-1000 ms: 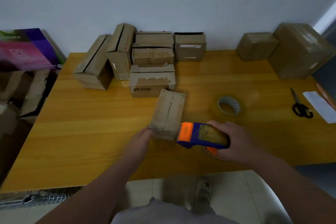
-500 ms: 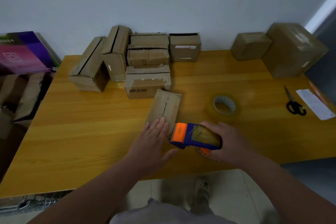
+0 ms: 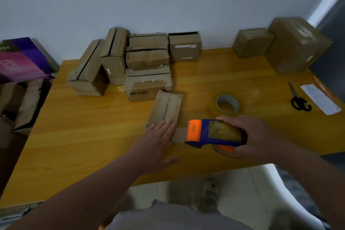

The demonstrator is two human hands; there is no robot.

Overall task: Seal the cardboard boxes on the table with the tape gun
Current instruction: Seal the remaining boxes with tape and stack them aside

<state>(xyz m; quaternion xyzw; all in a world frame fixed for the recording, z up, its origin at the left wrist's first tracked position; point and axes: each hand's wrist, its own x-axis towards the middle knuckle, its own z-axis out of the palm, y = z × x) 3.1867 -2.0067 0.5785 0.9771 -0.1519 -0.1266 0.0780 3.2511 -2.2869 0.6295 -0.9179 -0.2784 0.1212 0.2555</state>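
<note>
A small cardboard box (image 3: 166,107) lies in the middle of the yellow wooden table (image 3: 89,136), its top seam running away from me. My left hand (image 3: 158,142) presses flat on its near end, fingers straight. My right hand (image 3: 250,136) grips a blue and orange tape gun (image 3: 209,132) just right of the box's near end. A short strip of brown tape (image 3: 179,134) stretches from the gun's orange front to the box. Several unsealed boxes (image 3: 147,86) stand clustered at the back left.
A loose tape roll (image 3: 226,103) lies right of the box. Scissors (image 3: 298,99) and a paper slip (image 3: 321,99) sit near the right edge. Two larger boxes (image 3: 296,43) stand at the back right. A purple carton (image 3: 20,59) is off the table's left side.
My left hand has gone from the box's near left corner to lying flat on its top. The tape gun has drawn back to the right, pulling out a strip of tape.
</note>
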